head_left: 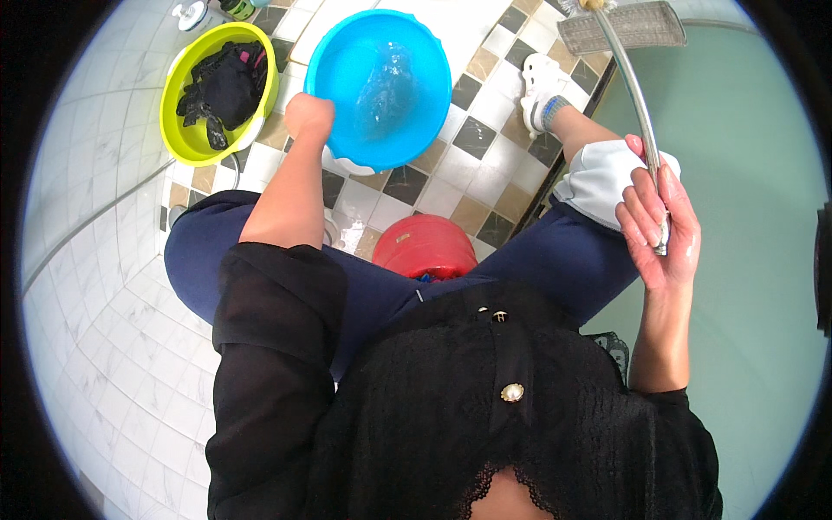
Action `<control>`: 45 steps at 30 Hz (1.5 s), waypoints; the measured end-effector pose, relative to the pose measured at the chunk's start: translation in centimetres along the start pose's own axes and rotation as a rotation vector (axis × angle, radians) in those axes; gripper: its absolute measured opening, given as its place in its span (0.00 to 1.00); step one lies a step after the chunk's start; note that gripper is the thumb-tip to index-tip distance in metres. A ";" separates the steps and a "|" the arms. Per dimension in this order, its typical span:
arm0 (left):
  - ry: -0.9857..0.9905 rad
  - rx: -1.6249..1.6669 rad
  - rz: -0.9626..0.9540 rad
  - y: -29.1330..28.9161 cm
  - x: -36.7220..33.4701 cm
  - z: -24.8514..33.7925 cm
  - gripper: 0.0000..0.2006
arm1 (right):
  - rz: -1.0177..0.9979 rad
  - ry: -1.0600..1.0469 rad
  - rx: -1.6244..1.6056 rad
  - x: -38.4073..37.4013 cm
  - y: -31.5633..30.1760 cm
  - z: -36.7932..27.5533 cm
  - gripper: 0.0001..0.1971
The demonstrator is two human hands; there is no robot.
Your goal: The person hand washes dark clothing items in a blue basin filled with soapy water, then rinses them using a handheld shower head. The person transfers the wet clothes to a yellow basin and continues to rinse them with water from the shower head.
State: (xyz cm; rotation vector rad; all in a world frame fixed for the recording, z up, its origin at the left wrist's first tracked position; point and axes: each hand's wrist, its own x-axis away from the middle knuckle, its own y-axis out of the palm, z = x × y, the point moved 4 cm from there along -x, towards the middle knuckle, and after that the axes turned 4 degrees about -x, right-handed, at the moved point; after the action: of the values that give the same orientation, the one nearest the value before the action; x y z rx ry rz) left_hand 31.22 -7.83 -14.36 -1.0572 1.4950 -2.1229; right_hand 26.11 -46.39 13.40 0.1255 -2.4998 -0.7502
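Note:
My left hand (309,119) is closed on the near-left rim of a round blue basin (347,61). Some clear water with bubbles (390,87) shows inside the basin. On the right, my wet right hand (654,217) wraps its fingers round a long, curved metal handle (630,78). At the handle's far end are a tan collar (593,3) and a pale, bristly-looking head, partly cut off by the picture's edge. A lime-green basin (170,113) holding bunched dark cloth (230,87) stands left of the blue one.
A red plastic container or stool (425,245) sits between my knees. A grey, textured rectangular piece (620,30) lies beyond the handle. Checkered tiles (475,139) cover the floor. Greenish glass or a panel (745,260) is on the right. A white pump bottle (198,17) stands far left.

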 end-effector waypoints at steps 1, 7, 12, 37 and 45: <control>-0.006 0.003 -0.009 0.2 -0.3 -0.2 0.12 | 0.002 -0.002 0.000 0.0 0.1 0.0 0.20; 0.004 0.036 0.022 1.0 -0.4 -1.8 0.12 | 0.007 0.006 0.049 0.1 0.6 0.6 0.20; -0.006 0.091 -0.026 1.5 0.2 -2.4 0.13 | 0.006 0.010 0.091 0.7 1.4 0.8 0.20; -0.438 0.860 -0.449 8.4 -0.6 -9.0 0.15 | -0.102 -0.002 0.160 2.7 5.7 1.6 0.19; -0.419 0.833 -0.471 6.5 2.3 -8.9 0.15 | -0.157 -0.030 0.207 2.6 6.2 1.3 0.18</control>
State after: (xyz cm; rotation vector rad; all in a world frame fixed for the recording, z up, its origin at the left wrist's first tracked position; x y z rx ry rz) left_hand 22.29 -6.02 -20.95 -1.4381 0.1138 -2.2532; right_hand 23.60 -41.14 16.95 0.3903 -2.6139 -0.5553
